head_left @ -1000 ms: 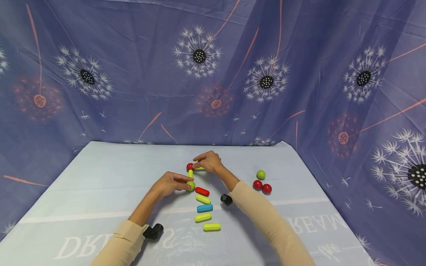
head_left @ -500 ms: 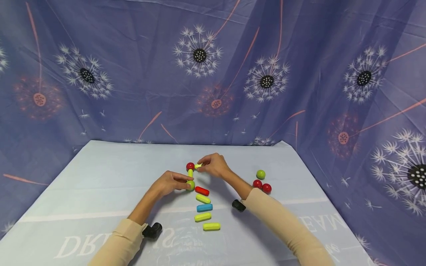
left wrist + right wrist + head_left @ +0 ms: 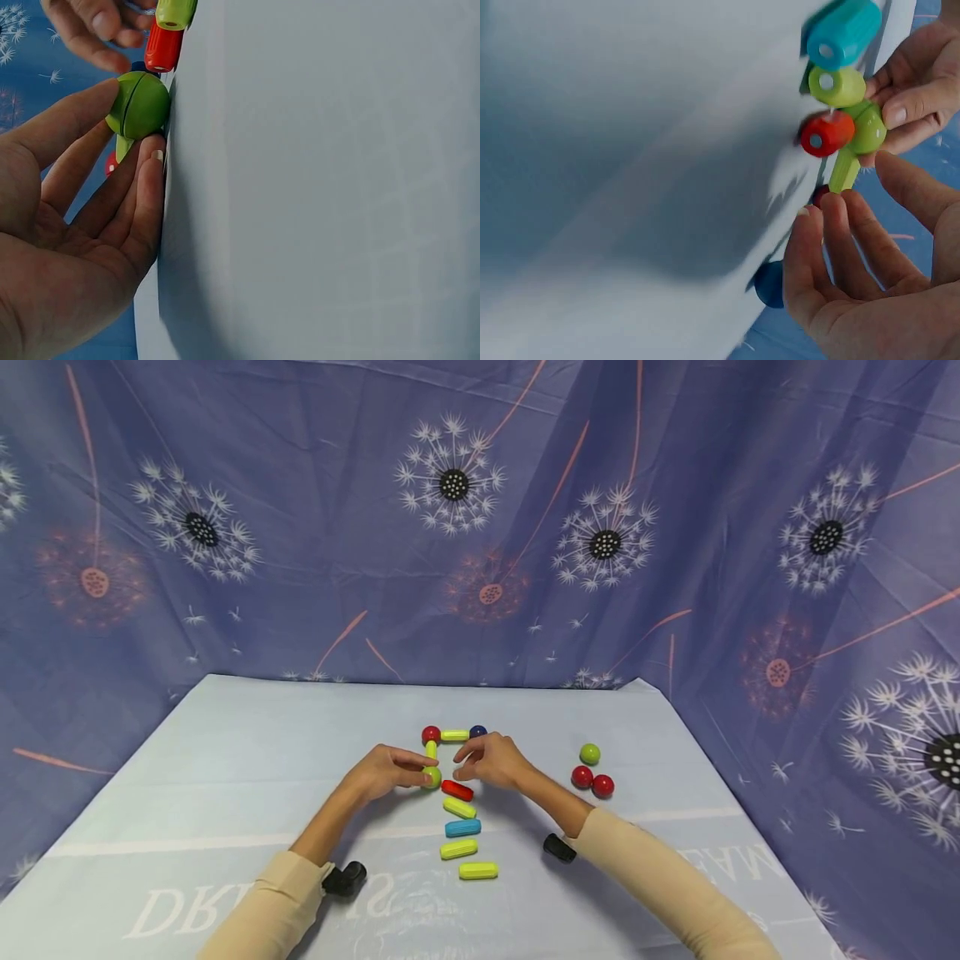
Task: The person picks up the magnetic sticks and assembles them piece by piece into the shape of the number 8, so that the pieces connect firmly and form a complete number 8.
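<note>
My left hand (image 3: 382,774) pinches a green ball (image 3: 146,109) between thumb and fingers, low on the table. From that ball a yellow-green rod (image 3: 431,750) runs away from me to a red ball (image 3: 431,734). A second yellow-green rod (image 3: 454,736) stretches right from there, ending at a dark blue ball (image 3: 477,730). My right hand (image 3: 495,762) hovers just on the near side of the blue ball, partly covering it, fingers loosely bent and holding nothing. Right below its fingertips lies a red rod (image 3: 457,791).
Toward me, in a column, lie a yellow-green rod (image 3: 459,808), a blue rod (image 3: 462,828) and two more yellow-green rods. Off to the right are a loose green ball (image 3: 590,753) and two red balls (image 3: 582,777). A patterned curtain (image 3: 330,527) hangs behind the table.
My right hand has let go of the far yellow-green rod and moved right and toward me, uncovering that rod and the dark blue ball. The left hand keeps its place on the green ball.
</note>
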### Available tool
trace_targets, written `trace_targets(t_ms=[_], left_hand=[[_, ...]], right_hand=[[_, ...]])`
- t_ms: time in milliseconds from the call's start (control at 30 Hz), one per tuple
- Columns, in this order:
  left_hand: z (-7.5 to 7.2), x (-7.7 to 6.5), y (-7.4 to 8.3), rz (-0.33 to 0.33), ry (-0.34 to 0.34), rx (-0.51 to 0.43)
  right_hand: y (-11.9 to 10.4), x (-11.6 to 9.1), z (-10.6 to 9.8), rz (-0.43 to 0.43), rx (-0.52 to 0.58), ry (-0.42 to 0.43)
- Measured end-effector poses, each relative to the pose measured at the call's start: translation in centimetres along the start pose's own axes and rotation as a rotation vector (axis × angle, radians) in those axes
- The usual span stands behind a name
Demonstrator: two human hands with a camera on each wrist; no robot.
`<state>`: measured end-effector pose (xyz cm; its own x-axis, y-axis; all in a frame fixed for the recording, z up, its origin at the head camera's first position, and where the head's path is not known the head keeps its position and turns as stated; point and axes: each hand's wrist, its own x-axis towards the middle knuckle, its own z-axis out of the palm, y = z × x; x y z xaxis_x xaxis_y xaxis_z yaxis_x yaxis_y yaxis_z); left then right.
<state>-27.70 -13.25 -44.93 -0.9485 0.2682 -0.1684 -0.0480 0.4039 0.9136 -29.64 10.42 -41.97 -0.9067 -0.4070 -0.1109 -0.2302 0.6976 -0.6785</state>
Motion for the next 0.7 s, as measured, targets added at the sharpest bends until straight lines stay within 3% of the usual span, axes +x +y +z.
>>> trace_targets(t_ms=[167,700], left_hand=[[0.1,0.0,0.1,0.007,-0.001,-0.010],[0.1,-0.2,0.3,-0.012,0.006,-0.007]], right_hand=[[0.4,-0.6,0.2,0.026,0.021,-0.042],[1.3,-1.3,1.0,-0.030,0.018,-0.055]])
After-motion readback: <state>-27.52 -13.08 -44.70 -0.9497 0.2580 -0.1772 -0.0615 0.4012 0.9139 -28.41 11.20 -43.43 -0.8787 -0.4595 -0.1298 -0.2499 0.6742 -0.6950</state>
